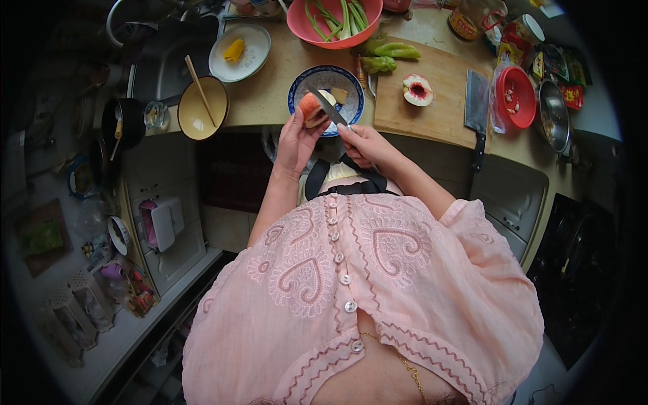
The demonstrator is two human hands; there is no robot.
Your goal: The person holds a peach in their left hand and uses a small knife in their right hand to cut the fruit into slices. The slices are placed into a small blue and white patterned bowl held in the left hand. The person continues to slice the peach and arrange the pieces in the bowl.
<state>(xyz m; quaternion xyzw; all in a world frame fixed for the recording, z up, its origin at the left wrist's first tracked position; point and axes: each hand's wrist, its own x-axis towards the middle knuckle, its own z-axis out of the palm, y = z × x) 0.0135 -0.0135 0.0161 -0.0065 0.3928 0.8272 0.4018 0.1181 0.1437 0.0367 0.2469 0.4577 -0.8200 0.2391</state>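
Observation:
My left hand [295, 145] grips a piece of peach [310, 105] with reddish skin, over the front of a blue-patterned bowl [295, 86]. In my right hand [366, 143] is a small knife [329, 108], its blade against the peach. Pale cut chunks [339, 94] lie inside the bowl. To the right, on the wooden cutting board [439, 111], a peach half [418, 90] rests with its red-stained centre facing up. A cleaver [476, 101] lies at the board's right edge, its black handle jutting past the counter front.
Green peppers [397, 50] lie at the board's far edge, beside a pink bowl [297, 27] of green stalks. Leftward are a white plate [260, 67] with something yellow, a yellow bowl [183, 108] with chopsticks, and the sink [158, 81]. A red basket [503, 101] and metal bowl [555, 115] stand right.

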